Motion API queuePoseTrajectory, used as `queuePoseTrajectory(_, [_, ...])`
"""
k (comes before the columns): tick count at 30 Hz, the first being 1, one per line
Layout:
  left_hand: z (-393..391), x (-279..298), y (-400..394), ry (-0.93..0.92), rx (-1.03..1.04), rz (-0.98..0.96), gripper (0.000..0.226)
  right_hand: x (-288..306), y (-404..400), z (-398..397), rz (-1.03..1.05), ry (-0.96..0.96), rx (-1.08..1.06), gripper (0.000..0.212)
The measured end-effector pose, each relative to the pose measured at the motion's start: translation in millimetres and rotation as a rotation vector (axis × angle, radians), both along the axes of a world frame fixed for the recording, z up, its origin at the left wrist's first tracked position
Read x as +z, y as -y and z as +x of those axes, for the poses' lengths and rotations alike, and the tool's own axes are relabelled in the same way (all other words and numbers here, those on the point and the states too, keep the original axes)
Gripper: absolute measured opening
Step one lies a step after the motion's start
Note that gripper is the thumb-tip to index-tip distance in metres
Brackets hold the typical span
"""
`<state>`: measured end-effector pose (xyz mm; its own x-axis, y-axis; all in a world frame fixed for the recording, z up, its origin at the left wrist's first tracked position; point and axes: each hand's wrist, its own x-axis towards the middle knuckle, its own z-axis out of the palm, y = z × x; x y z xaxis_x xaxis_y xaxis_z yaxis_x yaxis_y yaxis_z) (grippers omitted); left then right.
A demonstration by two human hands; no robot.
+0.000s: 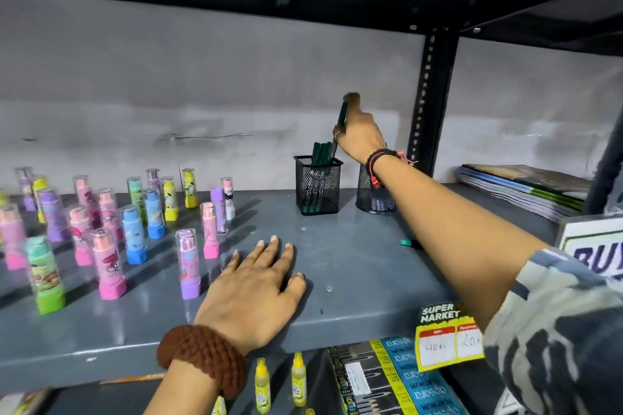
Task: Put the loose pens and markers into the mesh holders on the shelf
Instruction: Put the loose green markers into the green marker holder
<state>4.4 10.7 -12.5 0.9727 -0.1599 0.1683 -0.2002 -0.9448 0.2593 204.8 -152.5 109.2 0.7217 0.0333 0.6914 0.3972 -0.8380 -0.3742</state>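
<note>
Pastel plastic tubes [111, 239] stand left on grey metal shelf [354, 266]. Left hand [256, 290] flat, fingers spread, empty. Right hand [359, 135] clamped on dark green marker [342, 118] above square black mesh holder [317, 187]; keep it upright, lower straight in.

Shelf [354, 266]: grey painted metal, slightly glossy. Holders [318, 189] near its back edge: black wire mesh. Tubes [108, 266]: shiny plastic. Wristband [202, 359]: knitted brown wool.
</note>
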Motion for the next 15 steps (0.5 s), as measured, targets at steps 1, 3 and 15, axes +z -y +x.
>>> queuePoseTrajectory(1, [0,0,0,-0.003,0.001,0.000,0.058,-3,-2,4,-0.020,-0.056,0.005,0.052])
queuePoseTrajectory(3, [1,1,-1,-0.011,-0.001,0.001,0.058,-8,-4,11,-0.057,-0.136,0.022,0.046])
queuePoseTrajectory(15, [3,0,-4,-0.026,-0.024,0.006,0.059,11,40,-14,-0.170,-0.190,-0.015,0.034])
